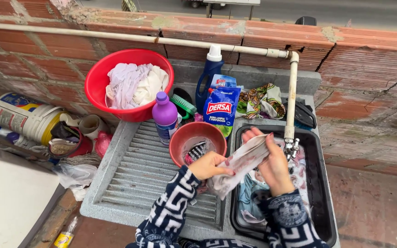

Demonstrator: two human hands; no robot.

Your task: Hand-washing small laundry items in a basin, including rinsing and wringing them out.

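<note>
Right now both hands are closed on one wet pale cloth (240,167), a light piece with reddish marks, held just right of the frame's centre. The left hand (207,166) pinches its lower end with thumb and fingers curled tight; the right hand (274,167) wraps the upper end, fingers folded over the fabric near the tap (292,147). The cloth hangs over the edge where the ribbed washboard (134,174) meets the black basin (320,183).

To my eye, this rubbing goes best if the two grips stay close together, the cloth is kept taut, and the work stays over the basin so the drips fall inside and not onto the sleeves.

As for the containers: the black basin at lower right holds water and more soaking laundry, bluish and pale pieces. The small red bowl (197,138) in the middle has a dark striped item at its bottom. The big red tub (129,85) at upper left is heaped with white and lilac clothes. A purple bottle (165,117) stands in front of it, a blue bottle (210,73) with a white cap behind, and a blue soap bag (220,110) leans beside that. At far left a white bucket (21,117) lies on its side.
</note>
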